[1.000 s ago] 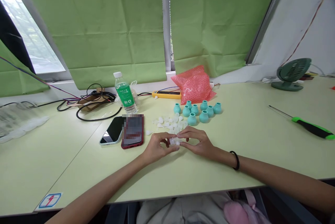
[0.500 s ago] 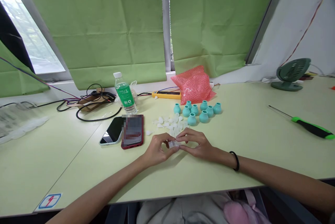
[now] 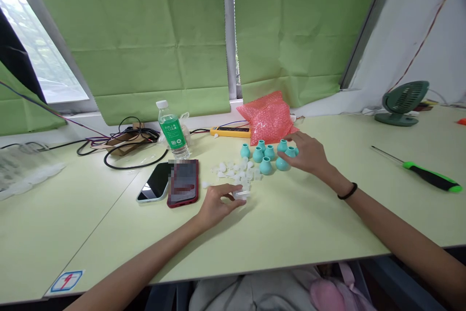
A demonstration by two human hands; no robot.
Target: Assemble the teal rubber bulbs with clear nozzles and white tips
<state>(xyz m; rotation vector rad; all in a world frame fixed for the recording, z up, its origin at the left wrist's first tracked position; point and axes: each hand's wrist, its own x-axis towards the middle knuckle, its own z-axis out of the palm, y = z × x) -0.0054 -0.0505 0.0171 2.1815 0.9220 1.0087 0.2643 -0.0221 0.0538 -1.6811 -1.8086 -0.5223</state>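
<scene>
A left hand (image 3: 216,206) pinches a small clear piece (image 3: 241,193) between thumb and fingers at the near middle of a pale worktop (image 3: 291,228), while the right hand (image 3: 307,153) reaches among turquoise pots (image 3: 266,166) farther off and to the right. The right thumb and fingers stand apart about the pots at the cluster's right end; whether they grip one cannot be told from this angle. Good handling here likely calls for a light, steady left pinch near the edge of the clear piece, and a right-hand hold on one pot's round belly, lifted straight up so its close-set neighbours stay upright. The pots are round-bellied, narrowing to a neck beneath an open, rimmed mouth. The clear piece is see-through and glossy, though too small and partly covered for its exact shape to be sure. Just beyond it lie scattered white translucent bits (image 3: 221,174), with a red bubble-wrap bag (image 3: 267,119) behind the pots and two phones (image 3: 183,182) to the left.
</scene>
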